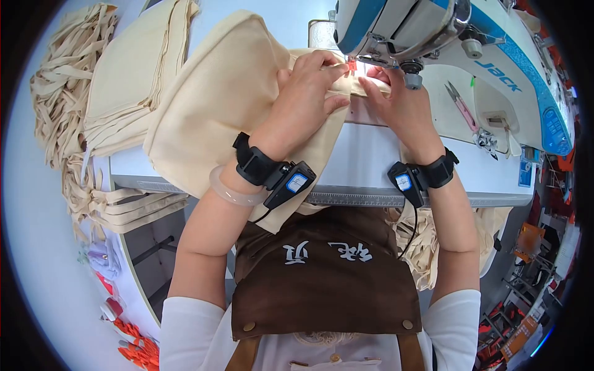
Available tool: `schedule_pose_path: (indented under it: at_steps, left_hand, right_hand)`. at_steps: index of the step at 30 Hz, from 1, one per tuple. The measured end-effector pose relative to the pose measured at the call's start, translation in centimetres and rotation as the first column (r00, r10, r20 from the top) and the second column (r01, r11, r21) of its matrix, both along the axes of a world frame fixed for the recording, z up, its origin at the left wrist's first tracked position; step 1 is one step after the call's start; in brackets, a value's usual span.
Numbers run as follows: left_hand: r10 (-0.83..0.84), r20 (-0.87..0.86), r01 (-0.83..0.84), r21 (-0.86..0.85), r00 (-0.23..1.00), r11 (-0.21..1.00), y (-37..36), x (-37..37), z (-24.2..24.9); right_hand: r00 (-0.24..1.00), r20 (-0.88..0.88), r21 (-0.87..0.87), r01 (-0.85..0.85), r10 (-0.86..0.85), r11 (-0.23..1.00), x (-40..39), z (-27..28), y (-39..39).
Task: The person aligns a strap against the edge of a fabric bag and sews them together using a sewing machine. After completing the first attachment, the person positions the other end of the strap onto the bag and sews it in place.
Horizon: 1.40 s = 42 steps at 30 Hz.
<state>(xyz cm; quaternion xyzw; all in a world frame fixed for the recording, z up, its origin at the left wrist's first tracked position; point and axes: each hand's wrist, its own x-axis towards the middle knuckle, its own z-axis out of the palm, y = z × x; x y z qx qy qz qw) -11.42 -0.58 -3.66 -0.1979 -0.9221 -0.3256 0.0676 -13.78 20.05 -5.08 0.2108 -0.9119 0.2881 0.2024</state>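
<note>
Cream canvas fabric (216, 80), shaped like a bag panel, spreads over the sewing table and hangs over its front edge. My left hand (309, 89) lies on it, fingers stretched toward the red presser foot (352, 65) and thumb apart. On the other side of the foot, my right hand (402, 102) pinches a folded edge of the cream fabric; some of its fingertips are hidden. The sewing machine (427, 31) stands over this spot, its lamp lighting the fabric under the needle area.
Stacked cream fabric pieces (133, 74) lie at the left, beside a heap of cream straps (68, 80). Pink-handled thread snips (463, 106) rest on the machine bed at right. A ruler strip (346, 198) runs along the table's front edge.
</note>
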Motion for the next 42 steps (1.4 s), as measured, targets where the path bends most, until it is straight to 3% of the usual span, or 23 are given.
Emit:
schedule_pose_path:
  at_steps: [8,14,20,26,42]
  left_hand:
    - [0.004,0.035,-0.005,0.020,0.999,1.000,0.2,-0.2,0.2]
    - [-0.018,0.038,0.017,0.017,0.999,1.000,0.1,-0.5,0.3]
    - [-0.028,0.020,0.028,0.020,0.999,0.999,0.1,-0.7,0.2]
    - [-0.048,0.015,0.048,0.022,0.999,0.999,-0.1,-0.7,0.3]
    - [-0.040,0.029,0.040,-0.005,0.999,0.999,-0.2,-0.7,0.3]
  right_hand:
    - [1.000,0.014,0.037,0.019,-0.019,0.999,-0.8,-0.5,0.4]
    - [0.985,-0.152,0.307,-0.028,0.078,0.951,-1.7,-2.2,1.2]
    - [0.996,0.082,0.052,0.032,-0.036,0.998,-1.5,-1.6,1.1]
    - [0.994,0.109,-0.031,0.027,-0.023,0.999,-1.1,-0.9,0.6]
    - [0.982,0.174,-0.011,0.080,-0.077,0.997,-1.5,-1.6,0.9]
